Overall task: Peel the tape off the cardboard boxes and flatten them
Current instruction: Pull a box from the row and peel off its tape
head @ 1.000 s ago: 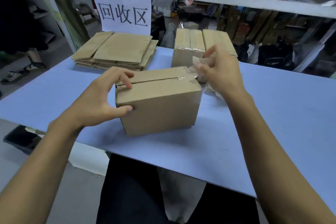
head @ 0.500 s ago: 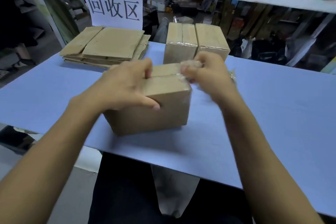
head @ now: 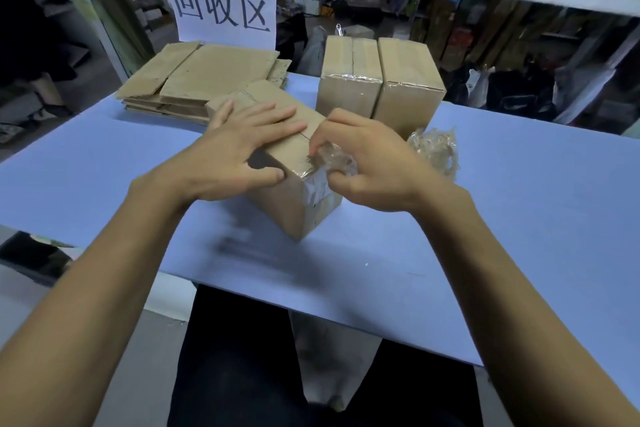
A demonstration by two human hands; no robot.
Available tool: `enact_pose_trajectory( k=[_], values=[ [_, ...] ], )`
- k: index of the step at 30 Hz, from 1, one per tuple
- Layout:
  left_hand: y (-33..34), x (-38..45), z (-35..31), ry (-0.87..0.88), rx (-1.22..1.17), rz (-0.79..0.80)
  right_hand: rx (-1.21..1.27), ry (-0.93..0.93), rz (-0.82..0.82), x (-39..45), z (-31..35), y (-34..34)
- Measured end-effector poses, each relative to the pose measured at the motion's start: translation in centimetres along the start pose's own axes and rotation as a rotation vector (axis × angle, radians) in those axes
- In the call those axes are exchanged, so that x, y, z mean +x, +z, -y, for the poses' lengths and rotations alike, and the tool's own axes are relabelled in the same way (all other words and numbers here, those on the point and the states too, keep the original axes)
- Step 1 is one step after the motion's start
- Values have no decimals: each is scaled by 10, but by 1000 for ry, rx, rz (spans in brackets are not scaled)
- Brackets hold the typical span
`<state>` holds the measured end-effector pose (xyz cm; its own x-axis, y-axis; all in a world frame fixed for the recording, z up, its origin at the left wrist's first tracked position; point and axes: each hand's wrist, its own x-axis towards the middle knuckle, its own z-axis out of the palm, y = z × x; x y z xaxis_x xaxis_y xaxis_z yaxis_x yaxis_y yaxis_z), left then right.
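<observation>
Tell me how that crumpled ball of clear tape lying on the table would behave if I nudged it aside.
The tape wad looks thin, crinkled and mostly air, so it is probably very light and would skid or tumble on the table rather than resist. Being peeled tape, it may well cling to fingers. It looks squashy, not stiff.

The left hand (head: pixel 239 152) lies flat on top of a cardboard box (head: pixel 298 208) on the blue worktop (head: pixel 519 218), thumb on its near side. The right hand (head: pixel 374 163) pinches crumpled clear tape (head: pixel 332 159) at the box's top edge. Behind stand 2 taped boxes (head: pixel 381 87), beside a stack of flattened cardboard (head: pixel 207 76).
</observation>
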<state>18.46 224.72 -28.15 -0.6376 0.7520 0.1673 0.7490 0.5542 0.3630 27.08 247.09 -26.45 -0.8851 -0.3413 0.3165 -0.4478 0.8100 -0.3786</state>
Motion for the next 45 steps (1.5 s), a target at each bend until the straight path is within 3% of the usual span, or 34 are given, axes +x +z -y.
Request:
enact_pose_trajectory(
  k=[4,11,17,24,33,39,45],
  values=[
    [2,-1,5,9,-43,-24,109,48,62,7,3,7],
    [10,3,15,47,-84,-79,419,38,-82,-1,-5,27],
    [17,9,14,-25,-91,-188,590,-12,-208,-8,-13,40],
    [15,15,19,-38,-101,-212,720,6,-234,-12,-12,44],
    [19,16,19,-39,-136,-252,644,114,-380,-21,3,50],
    [23,17,18,-48,-142,-283,363,203,-510,-27,23,61],
    [26,17,13,-82,-146,-312,453,409,-444,-17,46,67]
  ],
)
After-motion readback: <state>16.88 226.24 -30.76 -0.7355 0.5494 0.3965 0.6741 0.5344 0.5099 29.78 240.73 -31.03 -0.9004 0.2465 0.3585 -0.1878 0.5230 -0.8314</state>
